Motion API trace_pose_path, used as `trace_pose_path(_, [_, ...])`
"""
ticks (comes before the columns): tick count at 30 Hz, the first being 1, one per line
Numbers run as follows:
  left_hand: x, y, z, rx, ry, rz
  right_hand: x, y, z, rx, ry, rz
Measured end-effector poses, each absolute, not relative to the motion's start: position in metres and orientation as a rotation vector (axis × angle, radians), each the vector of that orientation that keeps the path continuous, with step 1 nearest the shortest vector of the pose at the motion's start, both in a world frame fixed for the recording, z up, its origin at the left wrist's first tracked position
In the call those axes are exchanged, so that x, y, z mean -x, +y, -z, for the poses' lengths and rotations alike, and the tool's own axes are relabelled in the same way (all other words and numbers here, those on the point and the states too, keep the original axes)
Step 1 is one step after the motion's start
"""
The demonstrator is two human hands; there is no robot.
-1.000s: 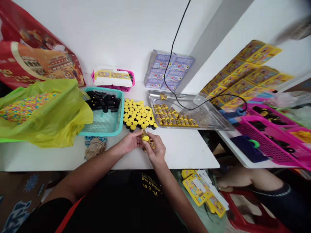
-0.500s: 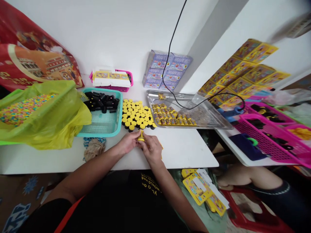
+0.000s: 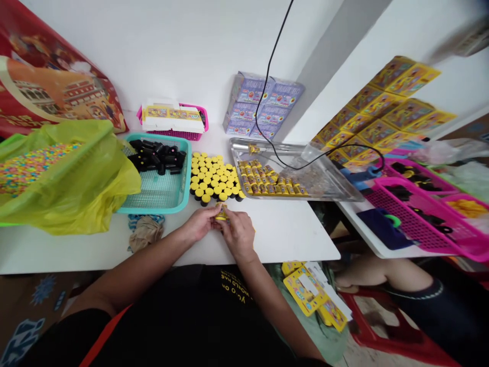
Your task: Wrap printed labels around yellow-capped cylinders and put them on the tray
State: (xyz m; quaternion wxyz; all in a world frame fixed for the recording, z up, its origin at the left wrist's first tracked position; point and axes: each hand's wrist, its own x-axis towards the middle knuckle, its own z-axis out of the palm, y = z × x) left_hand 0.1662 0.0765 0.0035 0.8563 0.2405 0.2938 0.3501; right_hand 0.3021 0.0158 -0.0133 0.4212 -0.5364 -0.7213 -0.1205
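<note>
Between my hands, above the white table's front part, is a small yellow labelled jar (image 3: 221, 211). My left hand (image 3: 201, 223) is closed on it from the left with thumb and fingers. On the other side my right hand (image 3: 240, 233) has its fingertips pressed against the jar. Just beyond them stands a cluster of small black jars with yellow lids (image 3: 214, 176). Several labelled yellow jars (image 3: 267, 181) lie in rows in a metal tray (image 3: 324, 192) to the right. Under my right hand a bit of yellow shows, mostly hidden.
At left are a teal basket (image 3: 188, 173) of black pieces and a yellow bag (image 3: 114, 188) of coloured beads. A crumpled cloth (image 3: 145, 232) lies in front. A black cable (image 3: 269, 66) hangs over the tray. Purple boxes (image 3: 263, 104) stand behind; a person's leg (image 3: 397, 278) is at right.
The jar has turned in my fingers, so its printed label now shows more. Both hands stay in about the same place, and the view has shifted slightly.
</note>
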Motion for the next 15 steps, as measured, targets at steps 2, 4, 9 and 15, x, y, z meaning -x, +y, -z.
trace_pose_path(2, [-0.1657,0.0768,-0.0051,-0.504,0.612,-0.741,-0.3016,0.016,0.0149,1.334,-1.761,0.225])
trace_pose_path(4, [-0.1654,0.0769,-0.0067,-0.49,0.613,-0.739,-0.3013,0.0168,0.0168,1.306,-1.752,0.179])
trace_pose_path(9, [-0.1654,0.0756,-0.0076,-0.476,0.616,-0.75,-0.3006,0.0185,0.018,1.329,-1.778,0.172])
trace_pose_path(15, [-0.1666,0.0728,-0.0036,-0.512,0.622,-0.707,-0.3038,0.0199,0.0209,1.294,-1.759,0.205])
